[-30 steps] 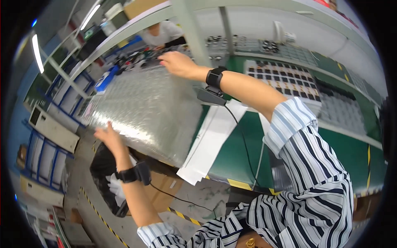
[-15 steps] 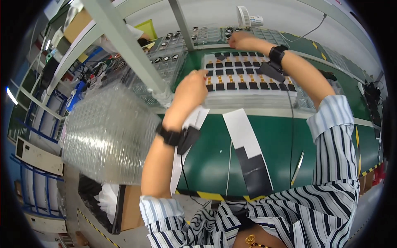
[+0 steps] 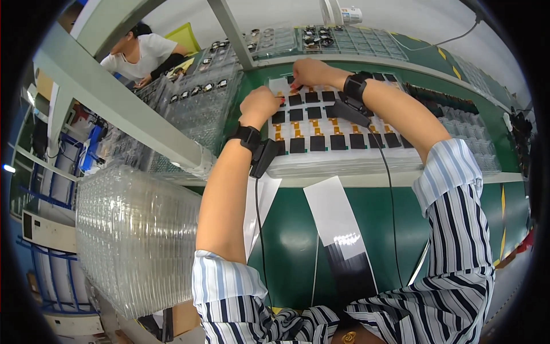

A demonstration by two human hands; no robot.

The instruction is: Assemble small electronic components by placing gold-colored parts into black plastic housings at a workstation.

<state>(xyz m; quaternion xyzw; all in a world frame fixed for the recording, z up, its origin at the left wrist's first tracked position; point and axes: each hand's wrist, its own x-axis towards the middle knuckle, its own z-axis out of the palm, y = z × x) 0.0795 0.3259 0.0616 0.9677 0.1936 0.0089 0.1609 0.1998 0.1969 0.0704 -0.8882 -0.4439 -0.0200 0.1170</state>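
Note:
Both hands are over the far left part of a stack of shallow trays [image 3: 344,163]. Rows of small black square panels with orange ribbon tabs, such as this panel [image 3: 297,144], lie on its white top. My left hand [image 3: 260,105] is at the stack's left edge, its fingers pinched together beside a panel in a far row. My right hand [image 3: 312,73] reaches across the far rows, fingertips pressed together and pointing down next to an orange tab. What either hand pinches is too small or hidden to make out. Black wristbands with boxes and cables are on both wrists.
A white strip with a dark lower part [image 3: 332,209] lies on the green table [image 3: 283,229]. Tweezers [image 3: 420,261] lie near my right sleeve. Clear trays are stacked at left [image 3: 134,229]. A grey post [image 3: 132,109] slants across. A co-worker [image 3: 146,54] sits at the far left.
My right hand has come left and toward me, from beyond the stack to its far left rows, close to my left hand. The view has shifted, bringing the co-worker into sight.

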